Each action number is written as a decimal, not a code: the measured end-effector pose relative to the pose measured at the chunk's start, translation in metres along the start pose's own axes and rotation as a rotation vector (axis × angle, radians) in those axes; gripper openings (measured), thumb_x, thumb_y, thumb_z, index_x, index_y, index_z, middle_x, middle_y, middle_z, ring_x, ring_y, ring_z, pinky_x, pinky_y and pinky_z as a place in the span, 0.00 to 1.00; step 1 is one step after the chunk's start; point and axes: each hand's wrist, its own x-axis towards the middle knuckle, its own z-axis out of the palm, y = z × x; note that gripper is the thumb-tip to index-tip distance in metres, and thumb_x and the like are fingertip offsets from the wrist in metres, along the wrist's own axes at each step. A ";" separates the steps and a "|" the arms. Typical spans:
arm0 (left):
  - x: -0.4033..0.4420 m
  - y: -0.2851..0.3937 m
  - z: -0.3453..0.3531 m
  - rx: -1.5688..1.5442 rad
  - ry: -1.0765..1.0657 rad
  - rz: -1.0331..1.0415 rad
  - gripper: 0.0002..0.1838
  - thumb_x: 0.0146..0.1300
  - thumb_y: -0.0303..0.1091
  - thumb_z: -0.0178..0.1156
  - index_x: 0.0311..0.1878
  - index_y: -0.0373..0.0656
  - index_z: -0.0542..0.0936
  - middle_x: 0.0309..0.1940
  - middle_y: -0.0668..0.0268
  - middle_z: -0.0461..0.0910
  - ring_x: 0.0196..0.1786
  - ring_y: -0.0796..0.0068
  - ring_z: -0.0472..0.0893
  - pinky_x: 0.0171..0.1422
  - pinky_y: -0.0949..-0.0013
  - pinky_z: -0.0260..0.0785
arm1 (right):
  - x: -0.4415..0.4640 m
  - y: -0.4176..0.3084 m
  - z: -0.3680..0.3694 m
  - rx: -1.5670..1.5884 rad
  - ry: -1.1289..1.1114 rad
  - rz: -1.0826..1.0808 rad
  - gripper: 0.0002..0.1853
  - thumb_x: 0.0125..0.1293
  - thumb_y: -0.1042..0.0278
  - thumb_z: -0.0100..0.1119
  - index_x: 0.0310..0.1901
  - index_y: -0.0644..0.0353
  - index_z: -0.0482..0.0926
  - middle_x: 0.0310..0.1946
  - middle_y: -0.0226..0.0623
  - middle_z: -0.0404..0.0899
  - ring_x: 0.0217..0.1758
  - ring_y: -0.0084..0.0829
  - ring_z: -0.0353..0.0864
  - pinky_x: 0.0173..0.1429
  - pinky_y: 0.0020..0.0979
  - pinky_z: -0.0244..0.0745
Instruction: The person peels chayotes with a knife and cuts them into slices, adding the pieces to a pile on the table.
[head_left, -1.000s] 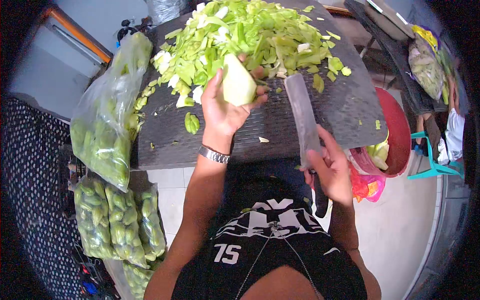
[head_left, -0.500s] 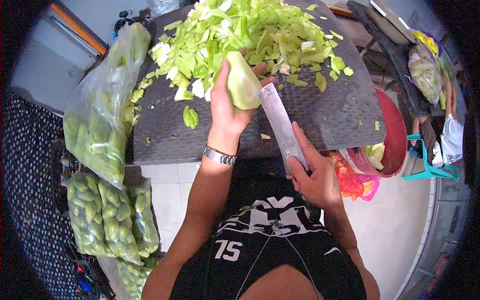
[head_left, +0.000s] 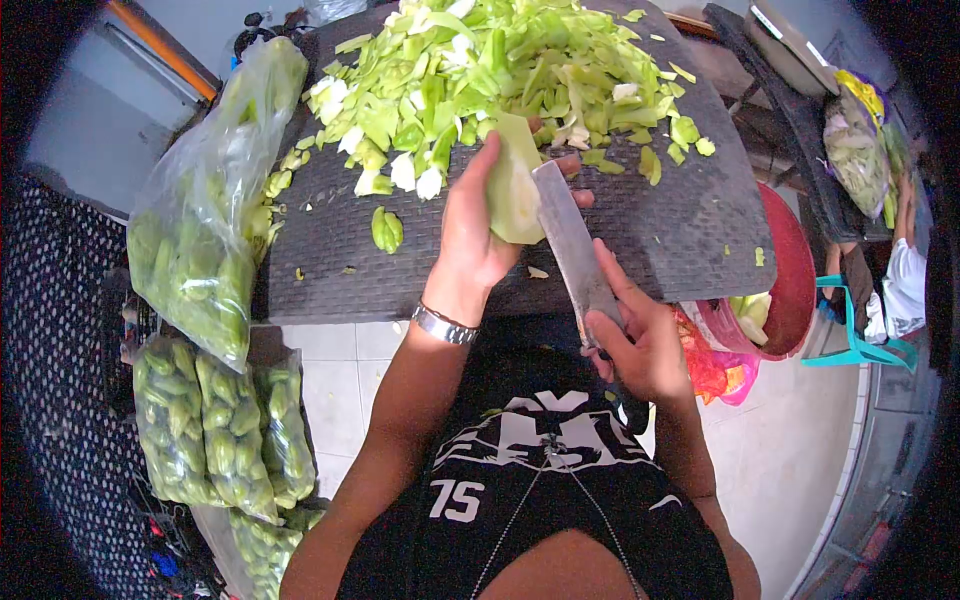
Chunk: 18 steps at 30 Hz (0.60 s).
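Observation:
A peeled pale-green chayote (head_left: 514, 185) rests in my left hand (head_left: 475, 215), the fingers wrapped round its far side. My right hand (head_left: 642, 340) grips a knife (head_left: 575, 240) with a long, broad, blunt-ended blade; its handle is mostly hidden in the fist. The blade's upper end lies close against the chayote's right side, and whether it touches I cannot tell. Beyond both hands a large heap of green peelings and cut pieces (head_left: 470, 75) covers the back of the dark textured table (head_left: 400, 280). One small green piece (head_left: 387, 230) lies apart, left of my left hand.
A clear bag of chayotes (head_left: 205, 230) leans at the table's left edge, with several more filled bags (head_left: 230, 420) below it. At the right stand a red tub (head_left: 785, 270) holding pale pieces and a turquoise stool (head_left: 860, 320). Another person's arm (head_left: 903, 230) shows at far right.
Both hands, with the chayote and the knife, have shifted right and slightly toward me. The chayote has turned a little more upright, and the blade remains beside it.

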 end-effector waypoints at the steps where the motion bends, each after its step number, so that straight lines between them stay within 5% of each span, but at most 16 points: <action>1: -0.001 0.000 0.001 -0.011 0.000 -0.023 0.30 0.79 0.57 0.43 0.73 0.48 0.64 0.56 0.43 0.80 0.48 0.41 0.85 0.57 0.43 0.79 | 0.000 -0.001 -0.001 0.020 -0.004 0.003 0.34 0.72 0.78 0.57 0.79 0.52 0.61 0.43 0.37 0.85 0.34 0.18 0.78 0.40 0.27 0.79; 13: 0.001 0.000 0.010 0.038 0.062 0.034 0.34 0.79 0.63 0.37 0.78 0.54 0.60 0.54 0.48 0.80 0.45 0.47 0.86 0.49 0.49 0.81 | -0.001 0.007 0.008 0.159 -0.072 -0.007 0.36 0.75 0.78 0.54 0.81 0.49 0.56 0.31 0.33 0.81 0.22 0.17 0.73 0.24 0.22 0.70; 18: -0.004 -0.016 0.007 0.050 0.112 0.164 0.33 0.78 0.63 0.38 0.75 0.52 0.64 0.50 0.49 0.81 0.44 0.50 0.86 0.50 0.48 0.81 | 0.006 0.001 0.011 0.291 -0.100 0.003 0.37 0.74 0.77 0.53 0.81 0.57 0.52 0.31 0.36 0.82 0.21 0.19 0.74 0.24 0.22 0.70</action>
